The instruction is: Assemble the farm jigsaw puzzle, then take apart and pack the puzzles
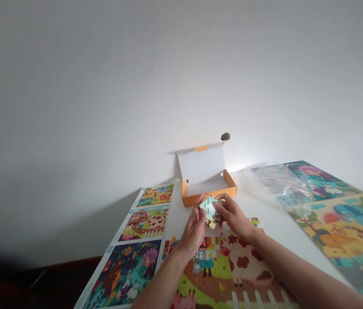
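Note:
Above the table, my left hand (195,224) and my right hand (234,215) are both closed on a small cluster of puzzle pieces (210,207). The cluster is pale mint with a yellowish tip pointing down; my thumbs lie on its face. Below my hands spreads a partly joined farm jigsaw puzzle (212,279) with a spotted cow, a figure in a blue dress, a pink pig and a white fence. My forearms cover parts of its left and right sides.
An orange box (209,198) stands with its lid raised near the wall. Along the left edge lies a reference sheet (144,224) with three pictures. At the right, a clear plastic bag (292,189) overlaps other joined puzzles (345,227). The white table (313,253) meets the wall behind.

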Motion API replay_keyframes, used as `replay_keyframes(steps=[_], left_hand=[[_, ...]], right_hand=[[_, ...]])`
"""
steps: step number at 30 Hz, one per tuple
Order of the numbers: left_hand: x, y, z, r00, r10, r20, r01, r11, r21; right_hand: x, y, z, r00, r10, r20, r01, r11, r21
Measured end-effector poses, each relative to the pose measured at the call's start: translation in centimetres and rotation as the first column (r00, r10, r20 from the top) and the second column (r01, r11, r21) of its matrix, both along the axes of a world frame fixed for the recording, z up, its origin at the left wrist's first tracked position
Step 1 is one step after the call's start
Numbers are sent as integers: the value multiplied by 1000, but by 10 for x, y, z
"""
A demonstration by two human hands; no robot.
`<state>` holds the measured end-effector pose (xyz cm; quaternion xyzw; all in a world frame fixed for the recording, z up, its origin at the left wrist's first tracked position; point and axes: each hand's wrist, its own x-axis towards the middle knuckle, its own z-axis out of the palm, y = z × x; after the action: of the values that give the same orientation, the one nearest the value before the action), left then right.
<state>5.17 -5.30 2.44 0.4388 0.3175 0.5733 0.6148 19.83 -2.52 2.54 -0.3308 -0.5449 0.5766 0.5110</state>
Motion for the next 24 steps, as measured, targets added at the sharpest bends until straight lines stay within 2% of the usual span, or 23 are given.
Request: replay_keyframes(steps=[2, 4, 7, 9, 16, 21, 24], left_hand=[[2, 1, 0, 996, -58, 62, 60, 998, -26], [0, 3, 1, 994, -78, 73, 83, 994, -76], [-7, 10, 1, 1000, -19, 8, 20, 988, -150], [-13, 16, 0, 998, 22, -61, -33, 984, -176], [-26, 27, -1, 942, 124, -312, -162, 982, -97], [-26, 28, -2, 927, 156, -341, -192, 979, -74], [-27, 29, -4, 913, 152, -378, -181, 983, -42]], right_hand=[[5, 8, 2, 993, -111, -42, 111, 994, 1], [11, 18, 4, 956, -276, -97, 276, 961, -11], [25, 34, 7, 852, -499, -157, 491, 866, -90], [33, 42, 7, 799, -578, -166, 560, 816, -145], [49, 55, 5, 741, -665, -94, 646, 744, -172], [52, 74, 7, 704, -683, 193, 701, 713, -35], [50, 91, 21, 688, -663, 293, 691, 722, 11]])
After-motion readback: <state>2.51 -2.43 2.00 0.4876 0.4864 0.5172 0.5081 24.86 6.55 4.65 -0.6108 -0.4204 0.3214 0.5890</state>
